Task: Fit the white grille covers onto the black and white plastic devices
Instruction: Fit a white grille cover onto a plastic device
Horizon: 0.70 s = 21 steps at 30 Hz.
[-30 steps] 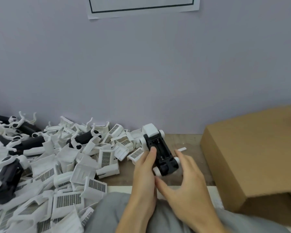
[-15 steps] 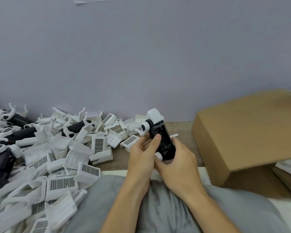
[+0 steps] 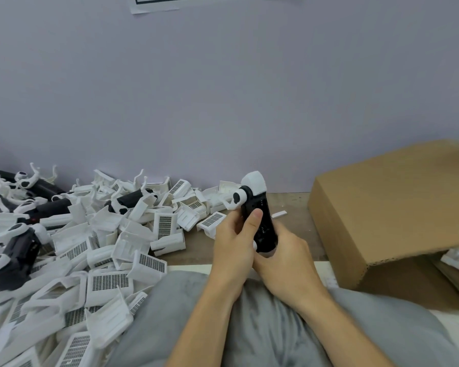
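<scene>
You hold one black and white device (image 3: 259, 221) in both hands, raised above the front edge of the bench (image 3: 294, 229), about midway along it. Your left hand (image 3: 235, 242) wraps the device's left side, thumb laid across the black face and fingers curled behind. Your right hand (image 3: 284, 258) cups the lower end from the right, its fingers closed round the black body. The device stands nearly upright, tilted slightly left, with its white rounded head at the top and a small white and black knob jutting out to the left below that head.

A heap of white grille covers (image 3: 109, 282) fills the left part of the bench and spills over its front edge toward your lap. More devices (image 3: 19, 250) lie mixed into the heap toward the left edge and back-left corner. A cardboard box (image 3: 390, 207) sits at the right end of the bench. A small white strip (image 3: 279, 214) lies on the bench just right of the held device. A paper sheet (image 3: 154, 6) hangs on the wall above.
</scene>
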{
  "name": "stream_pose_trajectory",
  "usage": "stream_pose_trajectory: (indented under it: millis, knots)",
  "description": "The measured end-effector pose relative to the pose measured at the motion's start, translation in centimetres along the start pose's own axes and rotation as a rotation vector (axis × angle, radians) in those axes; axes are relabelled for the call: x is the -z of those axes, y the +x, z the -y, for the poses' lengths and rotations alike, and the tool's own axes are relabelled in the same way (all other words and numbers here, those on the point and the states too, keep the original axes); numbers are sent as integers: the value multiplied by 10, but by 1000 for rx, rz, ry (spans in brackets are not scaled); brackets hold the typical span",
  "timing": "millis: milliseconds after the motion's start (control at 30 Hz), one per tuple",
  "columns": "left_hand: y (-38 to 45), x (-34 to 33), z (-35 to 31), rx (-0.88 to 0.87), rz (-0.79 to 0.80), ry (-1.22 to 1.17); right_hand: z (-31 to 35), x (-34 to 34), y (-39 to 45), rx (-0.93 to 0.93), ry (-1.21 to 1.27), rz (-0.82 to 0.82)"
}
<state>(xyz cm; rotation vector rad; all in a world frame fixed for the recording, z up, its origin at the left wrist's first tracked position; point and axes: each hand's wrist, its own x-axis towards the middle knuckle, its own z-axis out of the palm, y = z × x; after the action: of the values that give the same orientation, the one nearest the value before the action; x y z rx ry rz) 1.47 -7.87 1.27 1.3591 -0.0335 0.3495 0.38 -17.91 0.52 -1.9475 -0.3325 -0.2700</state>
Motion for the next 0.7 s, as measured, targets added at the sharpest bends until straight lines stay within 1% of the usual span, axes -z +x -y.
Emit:
stream_pose_trajectory:
  millis: [67, 133, 200, 267, 333, 433, 600, 667, 700]
  knots:
    - [0, 0, -1, -60, 16, 54, -1, 0, 1, -2, 75, 28]
    - [1, 1, 0, -115, 33, 134, -4, 1, 4, -32, 179, 5]
    - [1, 2, 1, -170, 72, 253, -4, 5, 8, -83, 324, -54]
    - [0, 1, 4, -227, 148, 370, -4, 9, 11, -90, 500, -119]
    - [-3, 0, 3, -268, 234, 464, -2, 11, 13, -120, 597, -202]
    - [-6, -1, 2, -282, 302, 542, -2, 13, 18, -133, 498, -352]
    - [-7, -2, 6, -299, 309, 578, -7, 11, 19, -162, 375, -454]
    - [-6, -1, 8, -293, 265, 585, -3, 11, 19, -128, 362, -443]
    - [-5, 0, 9, -295, 239, 579, -2, 10, 18, -114, 388, -401]
